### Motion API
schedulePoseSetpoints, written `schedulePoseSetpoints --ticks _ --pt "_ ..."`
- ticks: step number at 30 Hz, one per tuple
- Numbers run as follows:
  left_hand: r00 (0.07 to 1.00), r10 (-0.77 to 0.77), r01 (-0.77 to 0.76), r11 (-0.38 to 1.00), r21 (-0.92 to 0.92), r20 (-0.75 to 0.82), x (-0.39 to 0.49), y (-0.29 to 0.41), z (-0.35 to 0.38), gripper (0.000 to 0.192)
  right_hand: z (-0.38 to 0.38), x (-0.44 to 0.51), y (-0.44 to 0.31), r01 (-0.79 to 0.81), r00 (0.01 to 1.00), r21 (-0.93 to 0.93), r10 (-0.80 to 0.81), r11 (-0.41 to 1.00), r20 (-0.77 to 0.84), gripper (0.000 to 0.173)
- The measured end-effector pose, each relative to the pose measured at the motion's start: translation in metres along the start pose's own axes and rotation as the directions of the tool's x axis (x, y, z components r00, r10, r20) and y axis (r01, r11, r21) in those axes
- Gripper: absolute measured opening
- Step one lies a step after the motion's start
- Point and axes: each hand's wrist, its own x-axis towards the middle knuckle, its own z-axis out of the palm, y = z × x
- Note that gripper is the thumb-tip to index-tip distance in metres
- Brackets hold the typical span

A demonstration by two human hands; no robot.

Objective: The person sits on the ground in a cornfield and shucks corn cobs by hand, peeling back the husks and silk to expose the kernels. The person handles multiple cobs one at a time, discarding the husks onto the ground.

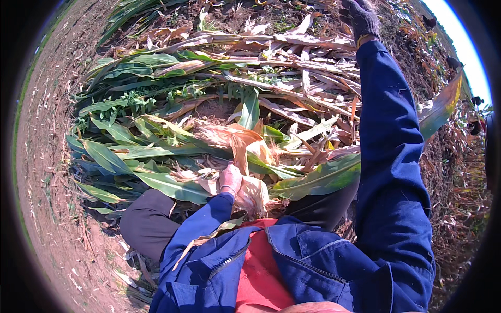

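Note:
My left hand (231,179), bare, is closed around dry corn husk (239,154) low in front of my body. A papery, husk-covered ear of corn (253,192) lies just beside it, close to my lap; whether any kernels are inside is hidden. Another tan husk bundle (225,133) rests on the leaves above that hand. My right hand (362,19), in a dark knitted glove, is stretched far out at the top right, cut by the picture's edge. Its fingers look apart, with nothing visible in them.
Cut corn stalks (274,62) lie crosswise before me, with green leaves (113,156) at left. Bare soil (51,176) stretches on the left. Dark, blurred shapes (453,62) show at the right rim, near more dry plants (465,207).

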Motion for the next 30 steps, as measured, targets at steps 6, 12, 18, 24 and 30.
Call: schedulePoseSetpoints --ticks 6,12,18,24,30 --pt "0.983 -0.149 0.111 0.946 -0.304 -0.107 -0.013 0.037 -0.033 0.032 0.087 -0.121 0.164 0.028 0.790 -0.651 0.382 0.758 0.479 0.039" --pt "0.992 -0.113 0.097 0.966 -0.240 -0.054 -0.012 0.017 -0.014 0.027 0.136 -0.166 0.238 0.005 0.665 -0.882 0.657 0.470 0.354 0.048" --pt "0.995 -0.100 0.095 0.952 -0.291 -0.002 -0.015 0.024 -0.023 0.032 0.186 -0.141 0.264 -0.050 0.733 -0.871 0.610 0.488 0.300 0.051" --pt "0.989 -0.138 0.100 0.895 -0.435 -0.057 -0.013 0.029 -0.028 0.024 0.231 -0.080 0.275 0.128 0.868 -0.868 0.369 0.481 0.332 0.053" --pt "0.990 -0.142 0.137 0.901 -0.412 0.017 -0.011 0.033 -0.038 0.019 0.220 -0.038 0.328 0.160 0.730 -0.925 0.590 0.344 0.345 0.108"
